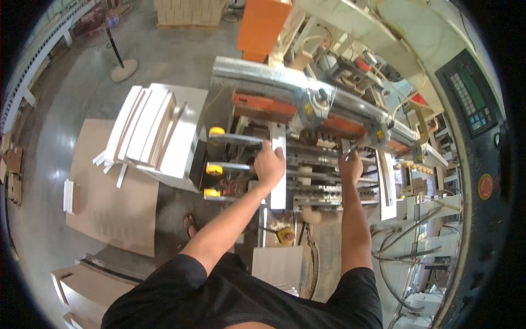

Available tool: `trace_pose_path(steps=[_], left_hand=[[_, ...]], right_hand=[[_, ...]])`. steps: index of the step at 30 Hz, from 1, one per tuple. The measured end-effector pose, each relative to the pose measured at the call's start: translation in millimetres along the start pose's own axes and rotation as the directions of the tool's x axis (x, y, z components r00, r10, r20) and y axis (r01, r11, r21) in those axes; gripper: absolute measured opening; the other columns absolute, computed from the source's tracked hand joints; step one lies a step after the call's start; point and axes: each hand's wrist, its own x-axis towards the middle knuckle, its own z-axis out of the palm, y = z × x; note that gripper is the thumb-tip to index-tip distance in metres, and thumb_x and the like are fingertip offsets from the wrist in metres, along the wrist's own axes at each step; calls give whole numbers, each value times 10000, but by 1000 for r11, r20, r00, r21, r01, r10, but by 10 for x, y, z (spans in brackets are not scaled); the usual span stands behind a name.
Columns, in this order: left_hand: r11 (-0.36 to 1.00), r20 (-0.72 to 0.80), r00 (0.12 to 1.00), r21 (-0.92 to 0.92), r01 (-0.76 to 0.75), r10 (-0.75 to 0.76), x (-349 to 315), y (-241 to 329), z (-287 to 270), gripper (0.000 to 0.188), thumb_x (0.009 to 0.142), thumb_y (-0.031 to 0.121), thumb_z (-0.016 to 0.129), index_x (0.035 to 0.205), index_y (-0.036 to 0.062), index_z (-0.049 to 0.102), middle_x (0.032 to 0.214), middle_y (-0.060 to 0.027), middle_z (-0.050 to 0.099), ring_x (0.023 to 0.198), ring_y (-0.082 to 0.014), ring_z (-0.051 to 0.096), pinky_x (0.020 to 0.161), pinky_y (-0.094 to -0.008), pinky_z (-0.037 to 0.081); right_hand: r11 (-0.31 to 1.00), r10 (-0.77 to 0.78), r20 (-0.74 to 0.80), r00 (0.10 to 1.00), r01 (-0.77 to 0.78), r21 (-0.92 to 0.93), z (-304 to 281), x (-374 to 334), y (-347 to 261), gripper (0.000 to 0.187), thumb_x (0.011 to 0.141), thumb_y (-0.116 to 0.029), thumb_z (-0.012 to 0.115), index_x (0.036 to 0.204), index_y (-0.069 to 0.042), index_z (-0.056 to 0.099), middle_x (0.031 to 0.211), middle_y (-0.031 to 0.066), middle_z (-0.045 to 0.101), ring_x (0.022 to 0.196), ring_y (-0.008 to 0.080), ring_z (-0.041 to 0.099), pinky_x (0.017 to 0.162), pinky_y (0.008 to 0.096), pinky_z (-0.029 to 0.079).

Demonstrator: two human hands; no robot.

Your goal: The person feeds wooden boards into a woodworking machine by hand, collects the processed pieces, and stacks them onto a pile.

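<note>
- Left hand (269, 165), fingers half-curled, touches a long, flat white panel (278, 192) lying across grey metal machine rails (238, 166); I cannot tell whether it grips.
- Right hand (351, 166), farther right, fingers curled; its hold is unclear.

Dressed in a black shirt (241, 299) of plain, soft-looking cloth, matt and lightly creased across the chest. Cut with short, fairly loose sleeves: a left sleeve (170, 282), wide, ending near the elbow in a straight hem, and a right sleeve (356, 296), equally black and just as plain. Finished at the throat with a curved neckline (249, 321), only partly in view. Bare below the hems, along the left forearm (238, 214) and right forearm (353, 219), down to a bare left hand (269, 165) and bare right hand (350, 166). Shod in a dark, open sandal (189, 222), too small for finer detail.
</note>
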Motion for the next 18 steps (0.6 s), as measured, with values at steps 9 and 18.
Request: trace_pose_path(steps=[9, 18], left_hand=[[1000, 134, 991, -9, 20, -19, 48, 50, -3, 263, 950, 210, 531, 1028, 1, 392, 982, -251, 571, 754, -492, 610, 648, -588, 490], [999, 126, 992, 38, -17, 12, 37, 55, 10, 303, 958, 241, 539, 1038, 10, 361, 989, -253, 543, 784, -494, 609, 678, -588, 482]], right_hand=[[998, 40, 22, 999, -39, -57, -29, 29, -66, 338, 793, -300, 725, 976, -48, 593, 936, 177, 678, 887, 401, 653, 772, 493, 511], [997, 27, -12, 1000, -28, -68, -22, 19, -96, 348, 758, -312, 745, 919, -38, 602, 835, 192, 668, 842, 418, 648, 722, 503, 503]])
